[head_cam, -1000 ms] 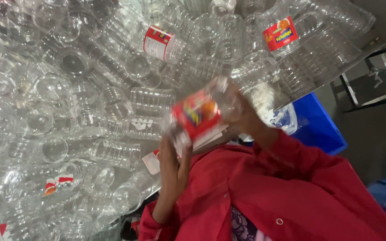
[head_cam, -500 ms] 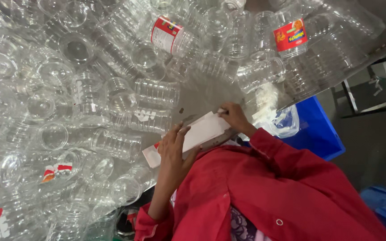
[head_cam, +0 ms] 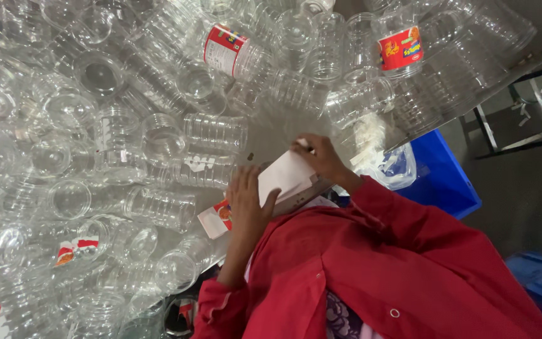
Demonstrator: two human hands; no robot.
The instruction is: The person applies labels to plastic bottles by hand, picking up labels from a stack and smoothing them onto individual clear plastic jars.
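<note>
The fingers of the left hand (head_cam: 249, 204) are laid flat and slightly spread over the lower edge of a white label sheet (head_cam: 285, 176), with the thumb set against its side. The fingertips of the right hand (head_cam: 321, 157) are drawn together at the sheet's upper corner, at about 1 o'clock from the left hand. A small white edge is pinched there, though it cannot be told whether a label is being lifted.

The sheet is held on top of a thin stack, just in front of the red coat (head_cam: 371, 263), at the near edge of a grey table (head_cam: 271, 129).

A second ago a clear jar with a red label was held up between both hands. Half a second ago that jar was gone from the hands and the white sheet was under them. That hold is kept now, with the view drawn closer. The labelled jar is judged to have been released, and the work is back at the sheet.

A heap of clear plastic jars (head_cam: 158, 207) is spread from 8 to 1 o'clock. Two are seen with red labels: one jar (head_cam: 226, 50) at 11 o'clock and another (head_cam: 400, 48) at 1 o'clock. A loose red-and-white label (head_cam: 216, 218) lies at 9 o'clock of the left hand. A crumpled plastic bag (head_cam: 391, 167) and a blue crate (head_cam: 441, 176) are placed at 3 o'clock.
</note>
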